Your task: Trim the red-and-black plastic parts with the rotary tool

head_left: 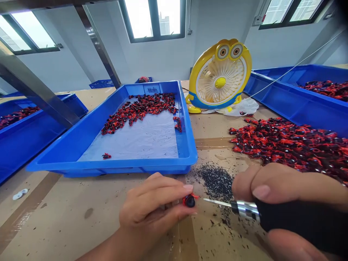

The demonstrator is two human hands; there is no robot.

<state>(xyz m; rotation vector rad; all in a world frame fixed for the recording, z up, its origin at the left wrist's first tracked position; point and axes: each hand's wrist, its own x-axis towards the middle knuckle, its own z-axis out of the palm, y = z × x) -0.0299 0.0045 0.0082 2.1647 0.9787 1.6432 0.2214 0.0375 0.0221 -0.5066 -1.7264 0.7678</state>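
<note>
Between the thumb and fingers of my left hand (154, 204) is a small black and red piece (190, 200), with thin red strands pointing right. My right hand (290, 192) is wrapped round a black-handled tool (293, 221) with a silver collar and a thin metal tip. That tip points left and ends a short gap away from the piece. Beneath and behind the tip, black crumbs (217, 181) are scattered on the brown table covering (108, 217).
A blue tray (122, 166) with a white liner and many red and black pieces stands ahead. A pile of similar pieces (285, 141) lies at right. Beyond are a yellow fan (220, 82), a plastic bag (244, 107) and more blue trays (285, 98). A metal post (40, 90) crosses the left.
</note>
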